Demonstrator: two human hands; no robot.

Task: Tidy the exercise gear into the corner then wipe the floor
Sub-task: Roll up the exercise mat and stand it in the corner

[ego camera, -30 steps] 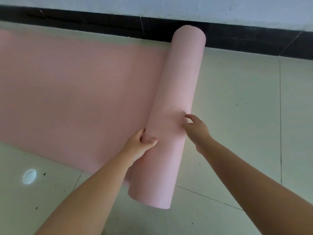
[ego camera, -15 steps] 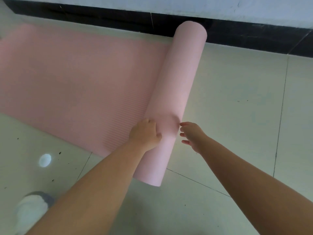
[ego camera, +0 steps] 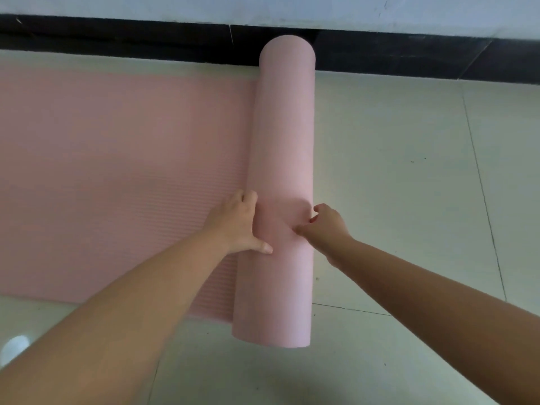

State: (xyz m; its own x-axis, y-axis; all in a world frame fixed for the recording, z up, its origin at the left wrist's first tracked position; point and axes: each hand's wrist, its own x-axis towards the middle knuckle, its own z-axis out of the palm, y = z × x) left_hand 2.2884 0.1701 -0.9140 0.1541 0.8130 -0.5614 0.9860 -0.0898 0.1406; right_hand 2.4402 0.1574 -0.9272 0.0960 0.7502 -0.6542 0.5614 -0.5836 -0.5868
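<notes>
We have the pink mat (ego camera: 280,185) half rolled beside the black skirting (ego camera: 117,39) (floor unwiped); our left hand (ego camera: 236,223) and right hand (ego camera: 327,226) both press it, fingers loosely curled.

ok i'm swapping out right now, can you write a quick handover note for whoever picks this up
Left hand: on the left flank of the roll, thumb pressed against it.
Right hand: fingers curled against the right flank.
Pink mat: partly rolled; the roll lies with its far end by the black skirting, and the flat part stretches left.
Done: part of the rolling.
Left: finish rolling, put it in the corner, wipe the floor.
</notes>
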